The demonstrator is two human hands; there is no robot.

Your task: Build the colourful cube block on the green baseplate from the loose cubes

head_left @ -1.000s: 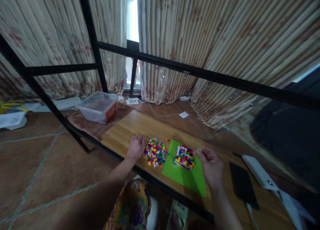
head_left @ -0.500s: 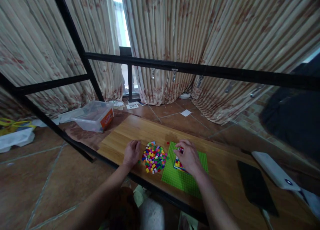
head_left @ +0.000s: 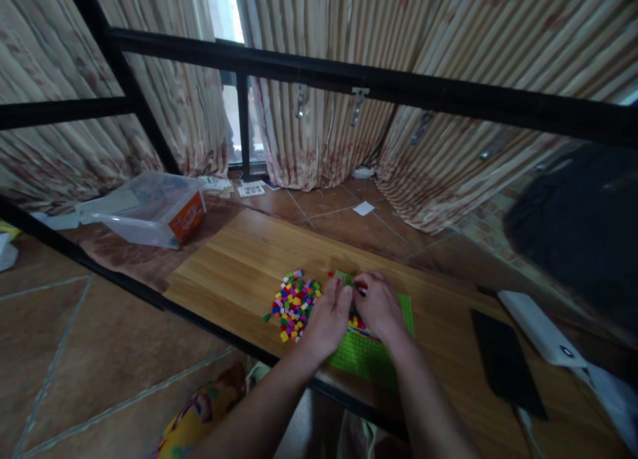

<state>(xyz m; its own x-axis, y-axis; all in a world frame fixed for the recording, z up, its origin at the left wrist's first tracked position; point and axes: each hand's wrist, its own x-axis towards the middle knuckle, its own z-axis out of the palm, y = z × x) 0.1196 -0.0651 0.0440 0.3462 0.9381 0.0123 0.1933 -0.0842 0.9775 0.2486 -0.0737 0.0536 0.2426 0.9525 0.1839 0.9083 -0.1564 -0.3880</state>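
**Inspector:** Where did the work lie at the moment of record?

**Observer:** On the wooden desk (head_left: 239,260). The green baseplate (head_left: 366,359) lay flat, near the desk's front edge at about 6 o'clock in the view. Its edges ran parallel to the desk's edges, skewed in the view, so that its far edge pointed toward 2 o'clock. It looked close to square; I could not tell a long axis. The patch of coloured bricks (head_left: 357,323) built on it was mostly hidden under the hands.

**Inspector:** The hands?

**Observer:** Both rested on the baseplate, side by side. The left hand (head_left: 329,316) lay palm down with fingers bent, its grip on anything not discernible. The right hand (head_left: 379,306) had its fingertips pinched together at the far side of the brick patch, with a small dark and red piece (head_left: 361,288) showing at the tips; I cannot say for certain that it was held.

**Inspector:** Surroundings?

**Observer:** The loose brick pile (head_left: 294,303) lay just beside the baseplate at 9 o'clock. A clear plastic box (head_left: 149,210) stood well apart at 10 o'clock on the floor. A black phone (head_left: 506,363) lay on the desk at 3 o'clock.

**Inspector:** Change against the prior frame?

**Observer:** Half a second before, the left hand lay on the desk beyond the pile, at its 9 o'clock side. It had since crossed over the pile to the baseplate. The right hand remained over the brick patch.
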